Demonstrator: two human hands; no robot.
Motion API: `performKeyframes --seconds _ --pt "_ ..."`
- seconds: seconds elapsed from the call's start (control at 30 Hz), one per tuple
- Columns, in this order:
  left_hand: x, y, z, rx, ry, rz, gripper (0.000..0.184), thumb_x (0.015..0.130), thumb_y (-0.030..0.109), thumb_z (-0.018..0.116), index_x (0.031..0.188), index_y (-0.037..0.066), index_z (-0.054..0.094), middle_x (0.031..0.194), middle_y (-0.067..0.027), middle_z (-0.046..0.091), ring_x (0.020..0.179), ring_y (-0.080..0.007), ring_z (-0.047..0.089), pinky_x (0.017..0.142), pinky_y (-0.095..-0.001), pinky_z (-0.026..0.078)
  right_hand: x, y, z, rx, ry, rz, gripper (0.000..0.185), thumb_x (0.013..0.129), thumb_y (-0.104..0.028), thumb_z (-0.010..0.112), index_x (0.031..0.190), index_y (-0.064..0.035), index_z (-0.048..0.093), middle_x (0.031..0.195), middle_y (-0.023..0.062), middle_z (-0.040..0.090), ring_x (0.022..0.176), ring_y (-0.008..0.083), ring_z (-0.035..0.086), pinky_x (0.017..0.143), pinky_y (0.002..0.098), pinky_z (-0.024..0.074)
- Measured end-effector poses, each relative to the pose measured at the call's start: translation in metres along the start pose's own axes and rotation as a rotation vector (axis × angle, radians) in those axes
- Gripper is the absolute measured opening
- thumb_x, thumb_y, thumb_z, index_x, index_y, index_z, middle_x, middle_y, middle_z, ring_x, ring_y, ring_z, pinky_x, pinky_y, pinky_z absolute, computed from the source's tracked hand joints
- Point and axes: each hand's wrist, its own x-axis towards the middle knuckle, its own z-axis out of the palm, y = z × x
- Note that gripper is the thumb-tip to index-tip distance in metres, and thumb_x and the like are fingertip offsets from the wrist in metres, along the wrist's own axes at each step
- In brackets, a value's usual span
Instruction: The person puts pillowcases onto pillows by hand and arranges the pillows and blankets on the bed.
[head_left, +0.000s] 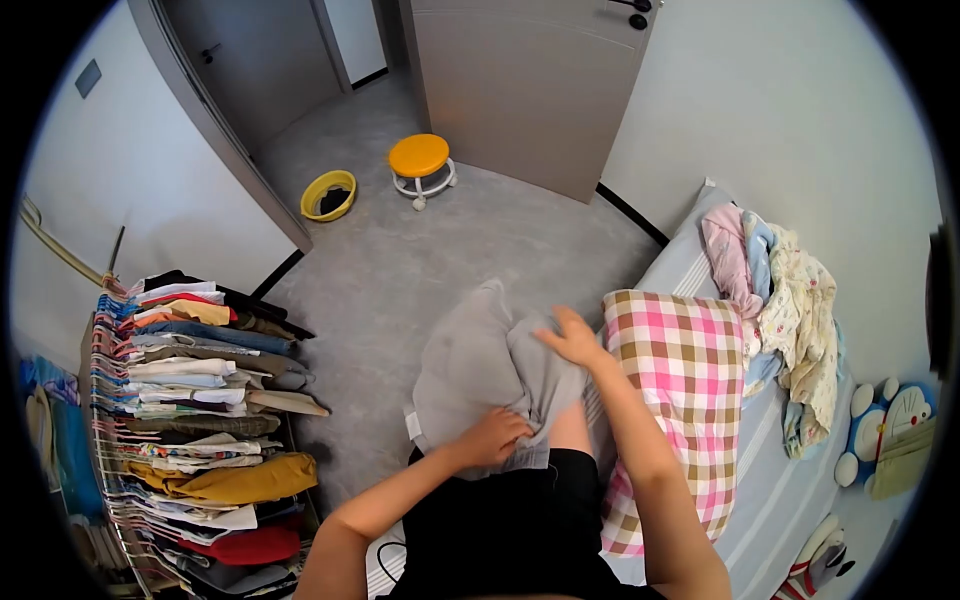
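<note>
A grey cloth garment (465, 360) lies bunched across my lap, over the black shorts I wear. A small white tag shows at its left edge. Its exact kind cannot be told from the folds. My left hand (495, 438) is closed on the cloth near the lower edge, fingers curled into a fold. Higher up on the right side, my right hand (570, 338) rests against the garment with its fingers apart, one pointing up and others lying over the cloth. A bare knee shows beneath the garment's right part.
On the left stands a rack of hanging clothes (215, 400). To my right is a bed (775, 530) with a checked pillow (680, 365), crumpled bedding (800, 320) and a blue plush toy (885, 425). Ahead are an orange stool (419, 156), a yellow basin (311, 201) and an open door (530, 90).
</note>
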Motion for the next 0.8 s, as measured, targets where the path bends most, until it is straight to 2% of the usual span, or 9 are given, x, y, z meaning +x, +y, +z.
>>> performKeyframes --seconds 0.17,0.27,0.33,0.4,0.47,0.53,0.63,0.73,0.8 --pt "-0.028 -0.003 -0.018 0.096 0.096 -0.299 0.034 0.072 0.005 0.057 0.105 0.006 0.053 0.102 -0.011 0.056 0.101 -0.0304 0.051 0.089 -0.041 0.038 0.021 -0.034 0.035 -0.507 -0.635 -0.114 0.05 0.075 -0.047 0.061 0.104 -0.006 0.06 0.102 0.0224 0.061 0.097 0.0353 0.058 0.086 0.0449 0.0425" --pt "-0.045 -0.012 -0.028 0.232 0.221 -0.475 0.036 0.072 0.003 0.055 0.108 0.005 0.054 0.103 -0.0121 0.058 0.102 -0.0314 0.052 0.089 -0.0411 0.04 0.024 -0.015 0.056 -0.454 -0.381 -0.124 0.039 0.075 -0.04 0.062 0.099 -0.0098 0.062 0.091 0.0216 0.063 0.087 0.035 0.061 0.077 0.0436 0.0465" --pt "-0.058 -0.04 -0.031 0.296 0.268 -0.572 0.035 0.072 0.001 0.054 0.107 0.004 0.057 0.1 -0.0129 0.06 0.099 -0.0323 0.054 0.087 -0.0406 0.043 0.024 -0.018 0.03 -0.213 0.107 0.211 0.032 0.077 -0.032 0.062 0.099 -0.0083 0.062 0.084 0.0203 0.063 0.077 0.0361 0.061 0.066 0.0395 0.0483" --pt "-0.062 -0.08 -0.04 0.333 0.265 -0.685 0.032 0.072 0.0 0.053 0.103 0.003 0.06 0.097 -0.0136 0.062 0.093 -0.0332 0.056 0.083 -0.0397 0.047 0.031 -0.024 -0.033 0.072 0.473 0.358 0.025 0.08 -0.018 0.06 0.099 -0.0028 0.058 0.083 0.0151 0.065 0.072 0.031 0.063 0.061 0.0382 0.047" --pt "-0.036 -0.079 -0.081 0.357 0.655 -0.524 0.029 0.065 -0.001 0.052 0.093 0.001 0.062 0.089 -0.0179 0.062 0.086 -0.0391 0.056 0.077 -0.0436 0.047 0.025 -0.019 -0.086 0.334 0.728 0.202 0.017 0.082 -0.011 0.058 0.095 0.0003 0.056 0.074 0.0123 0.062 0.058 0.0239 0.056 0.056 0.0358 0.0441" --pt "0.001 -0.055 -0.133 0.454 0.712 -0.235 0.028 0.062 -0.004 0.051 0.086 0.003 0.064 0.09 -0.0124 0.063 0.082 -0.033 0.057 0.071 -0.0396 0.048 -0.003 -0.045 -0.13 0.432 0.832 0.282 0.016 0.083 -0.009 0.057 0.094 0.002 0.054 0.07 0.0104 0.056 0.059 0.0178 0.05 0.057 0.0329 0.0426" --pt "0.035 -0.007 -0.174 0.353 0.546 -0.022 0.028 0.055 -0.004 0.051 0.079 0.003 0.063 0.083 -0.0097 0.062 0.081 -0.031 0.056 0.066 -0.0395 0.047 -0.057 -0.039 -0.163 0.217 0.999 0.091 0.017 0.083 -0.009 0.057 0.094 0.0025 0.054 0.069 0.0106 0.054 0.062 0.0182 0.053 0.058 0.0338 0.0433" --pt "0.031 0.014 -0.156 0.338 0.298 0.083 0.026 0.052 -0.004 0.051 0.075 0.003 0.062 0.078 -0.0075 0.06 0.081 -0.0289 0.056 0.065 -0.038 0.047 -0.124 -0.062 -0.171 0.453 0.711 0.529 0.016 0.082 -0.01 0.056 0.093 0.0023 0.055 0.069 0.0097 0.054 0.064 0.0186 0.053 0.06 0.0352 0.0436" --pt "0.008 0.009 -0.121 0.289 0.121 -0.046 0.03 0.054 -0.005 0.049 0.08 0.004 0.061 0.079 -0.009 0.06 0.08 -0.0301 0.056 0.065 -0.0382 0.046 -0.17 -0.02 -0.14 0.2 0.498 0.414 0.017 0.083 -0.013 0.057 0.092 0.0016 0.056 0.07 0.0077 0.056 0.062 0.0156 0.053 0.058 0.0326 0.0435"
